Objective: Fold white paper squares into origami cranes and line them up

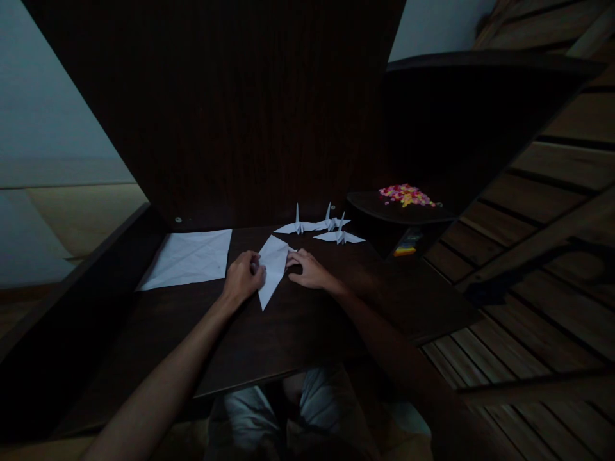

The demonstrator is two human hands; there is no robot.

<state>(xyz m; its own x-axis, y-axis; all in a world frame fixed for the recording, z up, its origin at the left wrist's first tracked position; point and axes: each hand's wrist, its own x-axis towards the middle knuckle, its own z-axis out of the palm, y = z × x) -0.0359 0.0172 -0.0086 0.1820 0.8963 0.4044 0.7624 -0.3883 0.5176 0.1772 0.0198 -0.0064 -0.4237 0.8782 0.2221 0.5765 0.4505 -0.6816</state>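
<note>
A piece of folded white paper (274, 264), kite-like with a long point toward me, lies between my hands on the dark desk. My left hand (243, 275) has its fingers curled against the paper's left edge, pinching it. On the opposite side, my right hand (310, 269) grips the right edge with bent fingers; its fingertips are partly hidden by the paper. Just behind stand three white paper cranes: a left crane (298, 227), a rear crane (330, 223) and a front right crane (341, 237).
A creased flat white sheet (192, 259) lies at the left of the desk (283, 339). Small pink, red and yellow pieces (407, 194) are heaped on a raised corner shelf (369, 206). A tall dark panel (230, 115) closes off the back.
</note>
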